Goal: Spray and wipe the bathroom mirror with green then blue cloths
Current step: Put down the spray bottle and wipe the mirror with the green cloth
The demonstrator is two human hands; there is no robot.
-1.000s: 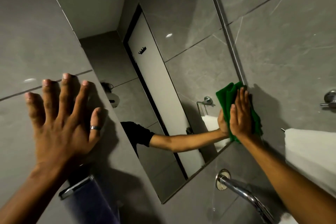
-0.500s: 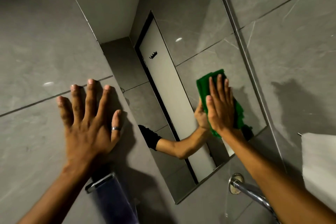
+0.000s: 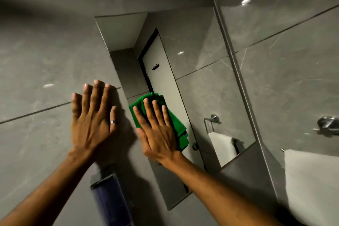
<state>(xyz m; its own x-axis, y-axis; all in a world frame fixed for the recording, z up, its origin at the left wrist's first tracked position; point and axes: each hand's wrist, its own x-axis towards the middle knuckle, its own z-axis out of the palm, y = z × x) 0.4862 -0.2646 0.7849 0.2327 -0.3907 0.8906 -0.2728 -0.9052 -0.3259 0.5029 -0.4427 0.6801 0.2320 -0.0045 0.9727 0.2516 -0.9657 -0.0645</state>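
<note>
The bathroom mirror (image 3: 201,82) is a tall pane set in the grey tiled wall. A folded green cloth (image 3: 178,124) lies flat against its left edge at mid height. My right hand (image 3: 157,130) presses the cloth to the glass with fingers spread. My left hand (image 3: 93,115), a ring on one finger, rests flat and empty on the wall tile just left of the mirror. No blue cloth and no spray bottle are in view.
A dark blue dispenser (image 3: 110,202) hangs on the wall below my left hand. A white towel (image 3: 311,187) hangs at the right under a chrome wall fitting (image 3: 328,124). The mirror reflects a door, a towel ring and another white towel.
My right hand has swept the green cloth from the mirror's right edge across to its left edge. My left hand stays flat on the wall. My view has shifted up and left.
</note>
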